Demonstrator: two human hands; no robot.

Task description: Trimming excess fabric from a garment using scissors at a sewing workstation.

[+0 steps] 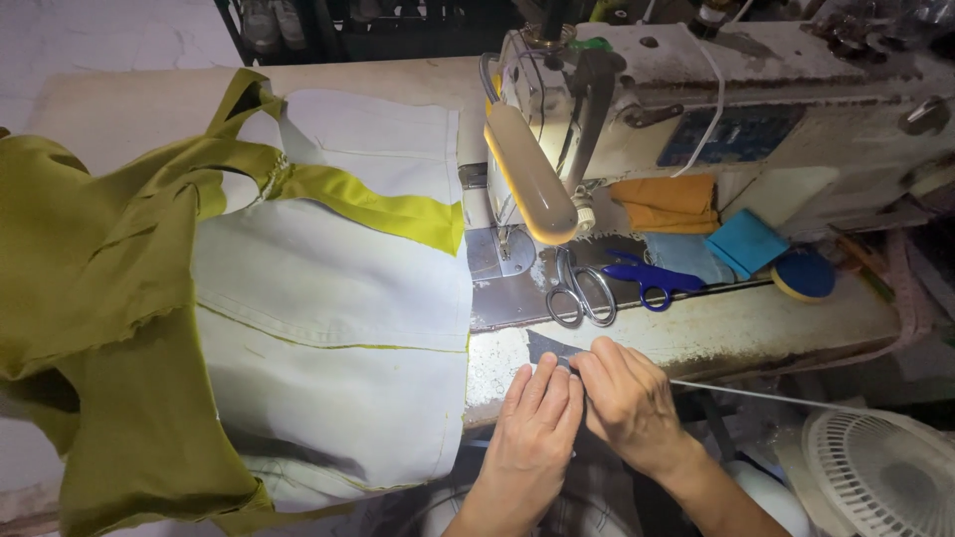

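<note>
My left hand point(532, 423) and my right hand point(627, 398) meet at the front edge of the sewing table point(756, 328), fingertips pinched together on a small dark piece point(552, 350) lying there. What exactly the fingers grip is too small to tell. To the left, a white garment panel point(328, 328) with olive-green trim point(378, 204) spreads over the table, and olive-green fabric point(90, 298) hangs off its left side. An industrial sewing machine point(696, 89) stands behind, its needle area point(512, 244) at the panel's right edge.
Silver scissors point(579, 288) and blue-handled scissors point(652, 278) lie on the machine bed just beyond my hands. Folded orange cloth point(667, 204), blue cloth point(744, 242) and a round blue-and-yellow pad point(804, 273) sit to the right. A white fan point(880, 472) stands at lower right.
</note>
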